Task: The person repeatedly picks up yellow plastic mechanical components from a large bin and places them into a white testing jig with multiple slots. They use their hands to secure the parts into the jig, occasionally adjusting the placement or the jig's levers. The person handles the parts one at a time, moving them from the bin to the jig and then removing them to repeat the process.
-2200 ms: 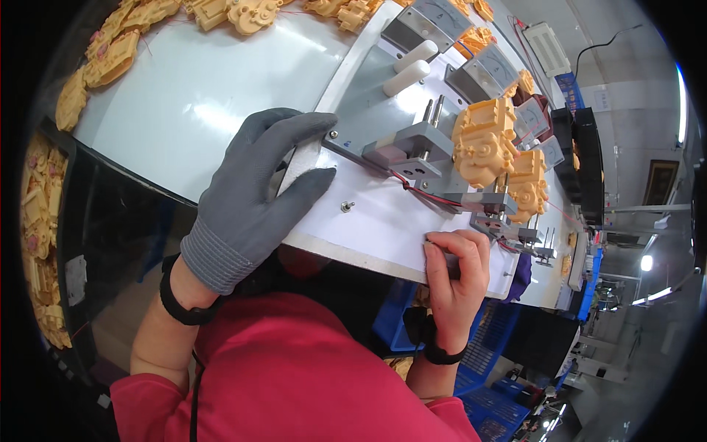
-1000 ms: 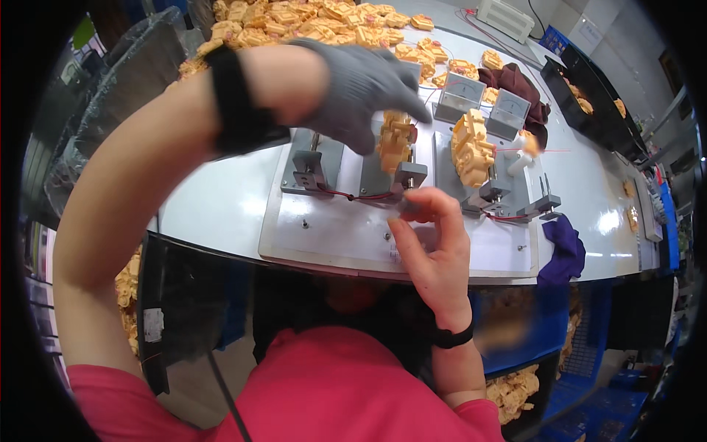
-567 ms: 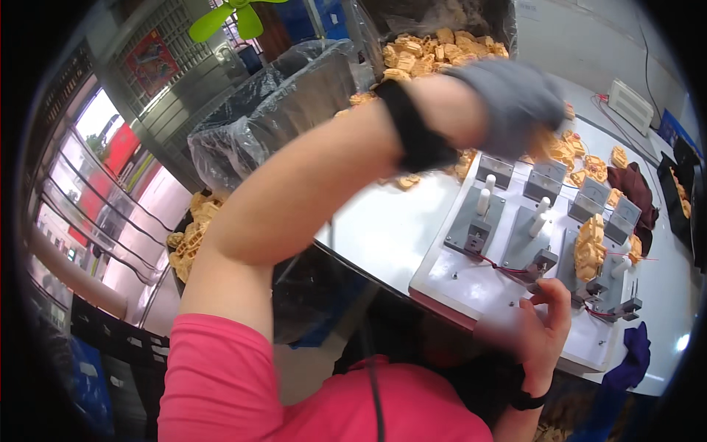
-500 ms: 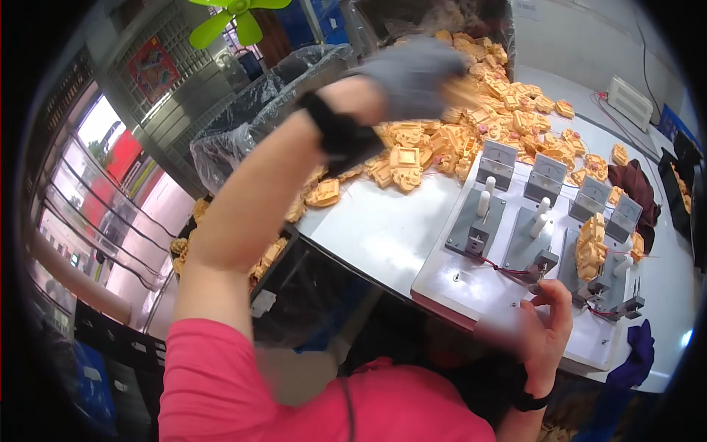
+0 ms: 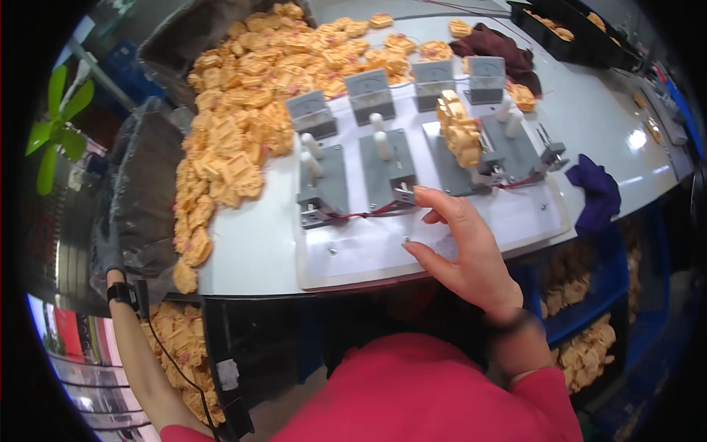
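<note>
My right hand point(image 5: 471, 258), bare, hovers over the front of a white test board point(image 5: 434, 239). Its thumb and fingers are apart with nothing between them, close to a small grey clamp block point(image 5: 401, 190). Grey plates with white pegs point(image 5: 381, 146) and panel meters point(image 5: 368, 96) stand in a row on the board. On one plate an orange-tan plastic part point(image 5: 460, 131) stands upright. Far to the left, my left hand point(image 5: 109, 247) in a grey glove reaches down beside a plastic-lined bin point(image 5: 147, 184); its fingers are too unclear to make out.
A large heap of orange-tan plastic parts point(image 5: 228, 140) covers the table's left and back. Dark brown cloth point(image 5: 497, 51) and purple cloth point(image 5: 593, 193) lie to the right. Below the table are blue crates point(image 5: 600, 295) of parts. A black tray point(image 5: 574, 44) sits at back right.
My left hand has swung from above the heap to the bin at far left. My right hand has lost its blur and stays open by the board's front. The whole view has turned rightward.
</note>
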Tool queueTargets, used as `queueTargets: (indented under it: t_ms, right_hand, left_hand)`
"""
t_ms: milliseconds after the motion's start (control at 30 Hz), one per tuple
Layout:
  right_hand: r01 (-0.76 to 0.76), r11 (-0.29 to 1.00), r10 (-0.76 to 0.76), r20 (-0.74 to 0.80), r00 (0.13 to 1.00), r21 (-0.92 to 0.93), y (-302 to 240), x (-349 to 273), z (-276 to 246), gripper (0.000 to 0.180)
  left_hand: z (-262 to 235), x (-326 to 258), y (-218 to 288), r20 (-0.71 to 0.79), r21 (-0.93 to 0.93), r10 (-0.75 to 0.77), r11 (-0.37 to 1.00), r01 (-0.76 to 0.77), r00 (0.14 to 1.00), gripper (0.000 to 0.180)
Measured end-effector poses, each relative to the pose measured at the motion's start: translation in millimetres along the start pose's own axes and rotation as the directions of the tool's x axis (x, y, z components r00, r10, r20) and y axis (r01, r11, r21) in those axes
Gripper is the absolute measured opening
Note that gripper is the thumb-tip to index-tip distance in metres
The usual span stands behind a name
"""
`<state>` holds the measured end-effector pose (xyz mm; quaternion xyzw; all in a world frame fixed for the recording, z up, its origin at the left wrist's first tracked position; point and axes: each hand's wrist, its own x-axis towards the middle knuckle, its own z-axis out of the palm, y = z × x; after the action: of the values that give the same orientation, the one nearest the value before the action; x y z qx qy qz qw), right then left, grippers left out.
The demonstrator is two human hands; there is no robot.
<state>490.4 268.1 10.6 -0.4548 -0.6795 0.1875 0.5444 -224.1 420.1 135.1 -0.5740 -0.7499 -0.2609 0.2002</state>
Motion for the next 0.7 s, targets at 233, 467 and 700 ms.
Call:
queueTargets:
  t_ms: [233, 467, 700]
  right_hand:
    - [-0.118, 0.879, 0.103, -0.057, 0.993, -0.463, 13, -24, -64, 0.018]
    - [-0.034, 0.869, 0.088, 0.086, 0.992, -0.494, 29, -13, -66, 0.009]
    - [-0.076, 0.861, 0.148, 0.105, 0.983, -0.504, 30, -10, -64, 0.008]
  left_hand:
    - [20, -206, 301, 0.223, -0.595, 0.312, 0.794, -0.124, 0.924, 0.048]
    - [37, -301, 371, 0.435, -0.673, 0.408, 0.74, -0.011, 0.802, 0.049]
    - [44, -309, 375, 0.42, -0.665, 0.395, 0.747, -0.02, 0.817, 0.052]
